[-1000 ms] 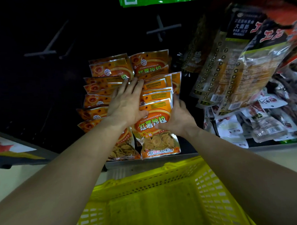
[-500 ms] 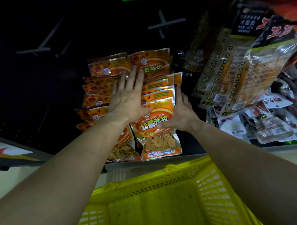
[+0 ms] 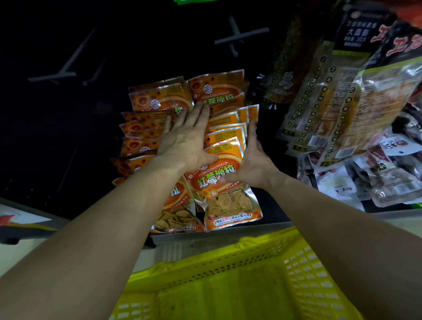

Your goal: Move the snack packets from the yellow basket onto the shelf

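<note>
- Up on the shelf [image 3: 208,235], head view: orange snack packets [image 3: 227,202] lying in two overlapping rows, with the front ones right at the shelf lip.
- Left hand [image 3: 187,141] laid flat on top of the rows, fingers straight and close together, pressing down and gripping nothing.
- Right hand [image 3: 254,167] up against the right edge of the right-hand row, fingers stretched out along the side, thumb laid across the face of the front packet. More of a push than a grab, by the look of it.
- Yellow basket [image 3: 209,264] just below, right in front of the shelf. Can't spot a single packet in the visible part, so probably down to tidying now.
- Looks like the squaring-up step. Best bet: nudge the right row inward with the right hand while pinning the pile with the left, to stop any sliding or fanning out.
- Go easy on the pressure: brittle-looking crisps inside, slippery foil outside.
- Mind the hanging packs [image 3: 347,100] just to the right and the small loose pouches [image 3: 387,183] under them. Easy to knock with a forearm.
</note>
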Available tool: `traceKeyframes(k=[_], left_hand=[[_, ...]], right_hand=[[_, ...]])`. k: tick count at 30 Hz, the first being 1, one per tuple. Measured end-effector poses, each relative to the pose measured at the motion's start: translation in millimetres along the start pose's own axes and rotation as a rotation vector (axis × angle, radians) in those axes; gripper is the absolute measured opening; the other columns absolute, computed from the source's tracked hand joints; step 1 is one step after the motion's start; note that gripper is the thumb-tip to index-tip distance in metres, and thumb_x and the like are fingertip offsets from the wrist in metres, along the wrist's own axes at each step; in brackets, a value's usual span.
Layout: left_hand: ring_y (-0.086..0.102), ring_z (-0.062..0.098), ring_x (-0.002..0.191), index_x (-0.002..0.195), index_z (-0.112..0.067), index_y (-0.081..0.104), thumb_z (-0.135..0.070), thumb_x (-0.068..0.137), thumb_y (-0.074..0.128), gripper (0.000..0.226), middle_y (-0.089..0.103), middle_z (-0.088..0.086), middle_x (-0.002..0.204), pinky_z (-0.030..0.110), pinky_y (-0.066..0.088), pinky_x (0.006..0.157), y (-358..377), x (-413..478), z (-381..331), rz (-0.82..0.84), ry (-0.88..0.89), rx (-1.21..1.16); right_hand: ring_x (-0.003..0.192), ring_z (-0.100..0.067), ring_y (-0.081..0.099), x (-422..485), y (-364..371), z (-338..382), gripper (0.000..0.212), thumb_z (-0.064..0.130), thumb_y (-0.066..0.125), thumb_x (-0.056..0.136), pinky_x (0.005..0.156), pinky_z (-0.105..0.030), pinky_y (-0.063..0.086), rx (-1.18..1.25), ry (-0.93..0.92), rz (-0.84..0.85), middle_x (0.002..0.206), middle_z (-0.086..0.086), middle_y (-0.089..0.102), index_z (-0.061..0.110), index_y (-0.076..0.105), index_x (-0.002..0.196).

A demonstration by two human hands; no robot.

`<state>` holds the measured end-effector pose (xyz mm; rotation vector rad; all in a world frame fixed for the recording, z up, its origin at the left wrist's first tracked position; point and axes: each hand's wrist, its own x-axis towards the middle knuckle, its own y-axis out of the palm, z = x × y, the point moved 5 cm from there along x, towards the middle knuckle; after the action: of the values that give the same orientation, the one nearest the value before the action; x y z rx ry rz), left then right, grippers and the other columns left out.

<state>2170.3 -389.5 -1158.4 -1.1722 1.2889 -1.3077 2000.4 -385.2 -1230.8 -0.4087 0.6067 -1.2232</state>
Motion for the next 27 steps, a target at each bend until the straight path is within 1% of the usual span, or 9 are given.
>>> traceKeyframes(k=[5, 6, 9, 10, 14, 18, 22, 24, 27], left_hand=[[0.004, 0.022, 0.154, 0.154, -0.037, -0.012, -0.072, 0.065, 0.073, 0.128, -0.004, -0.010, 0.167, 0.051, 0.001, 0.120, 2, 3, -1, -0.004, 0.028, -0.033], [0.004, 0.022, 0.154, 0.154, -0.038, -0.012, -0.072, 0.065, 0.073, 0.128, -0.003, -0.011, 0.167, 0.052, 0.001, 0.120, 3, 2, -3, -0.005, 0.042, -0.038], [0.003, 0.022, 0.154, 0.153, -0.040, -0.009, -0.072, 0.065, 0.073, 0.124, -0.002, -0.012, 0.167, 0.052, 0.000, 0.120, 5, 2, -7, -0.015, 0.069, -0.041], [0.003, 0.023, 0.154, 0.153, -0.041, -0.008, -0.073, 0.065, 0.072, 0.123, -0.002, -0.012, 0.167, 0.052, -0.001, 0.120, 6, 2, -7, -0.013, 0.070, -0.035], [0.003, 0.026, 0.153, 0.152, -0.043, -0.008, -0.079, 0.067, 0.066, 0.119, -0.002, -0.009, 0.167, 0.052, 0.000, 0.120, 6, 1, -16, -0.026, 0.067, 0.029], [0.002, 0.026, 0.154, 0.155, -0.036, -0.006, -0.080, 0.068, 0.065, 0.120, -0.003, -0.006, 0.167, 0.051, 0.001, 0.121, 2, -3, -24, -0.035, 0.049, 0.012], [0.002, 0.022, 0.154, 0.155, -0.034, -0.008, -0.078, 0.068, 0.066, 0.122, -0.003, -0.007, 0.167, 0.049, 0.002, 0.121, -12, -19, -10, -0.053, 0.032, -0.029], [0.003, 0.021, 0.154, 0.156, -0.034, -0.007, -0.078, 0.071, 0.064, 0.120, -0.003, -0.007, 0.168, 0.049, 0.004, 0.122, -19, -29, -2, -0.030, 0.030, -0.038], [0.007, 0.021, 0.153, 0.157, -0.033, -0.001, -0.077, 0.076, 0.060, 0.111, 0.001, -0.006, 0.168, 0.048, 0.007, 0.123, -32, -47, 9, -0.007, -0.004, -0.032]], right_hand=[[0.140, -0.030, 0.036, -4, -5, -3, 0.162, 0.044, 0.098, 0.047, 0.108, -0.054, 0.039, -0.052, -0.003, -0.004, 0.160, -0.006, 0.020, 0.045, -0.033, 0.143], [0.141, -0.031, 0.035, -6, -7, -4, 0.163, 0.045, 0.097, 0.045, 0.108, -0.055, 0.039, -0.066, 0.002, -0.027, 0.160, -0.007, 0.018, 0.046, -0.034, 0.142], [0.149, -0.032, 0.018, -11, -11, -7, 0.166, 0.050, 0.097, 0.041, 0.112, -0.057, 0.032, -0.092, -0.004, -0.110, 0.165, -0.001, -0.002, 0.049, -0.037, 0.138], [0.149, -0.030, 0.016, -12, -10, -7, 0.166, 0.051, 0.097, 0.041, 0.113, -0.057, 0.030, -0.098, -0.015, -0.111, 0.165, 0.001, -0.002, 0.048, -0.036, 0.139], [0.143, -0.029, 0.029, -11, -16, -4, 0.158, 0.053, 0.095, 0.045, 0.109, -0.052, 0.038, -0.185, -0.028, -0.117, 0.159, 0.000, 0.016, 0.041, -0.025, 0.148], [0.142, -0.034, 0.031, -20, -20, -4, 0.152, 0.049, 0.094, 0.051, 0.106, -0.055, 0.041, -0.237, -0.020, -0.109, 0.157, -0.007, 0.014, 0.041, -0.023, 0.148], [0.140, -0.036, 0.030, -34, -26, 15, 0.150, 0.043, 0.094, 0.054, 0.100, -0.054, 0.044, -0.325, -0.140, -0.226, 0.155, -0.006, 0.013, 0.041, -0.023, 0.147], [0.141, -0.036, 0.026, -38, -26, 27, 0.147, 0.043, 0.093, 0.056, 0.101, -0.053, 0.043, -0.376, -0.210, -0.242, 0.155, -0.006, 0.010, 0.040, -0.021, 0.149], [0.142, -0.036, 0.020, -48, -30, 48, 0.135, 0.049, 0.087, 0.064, 0.105, -0.052, 0.039, -0.424, -0.233, -0.233, 0.156, -0.008, 0.010, 0.035, -0.015, 0.151]])
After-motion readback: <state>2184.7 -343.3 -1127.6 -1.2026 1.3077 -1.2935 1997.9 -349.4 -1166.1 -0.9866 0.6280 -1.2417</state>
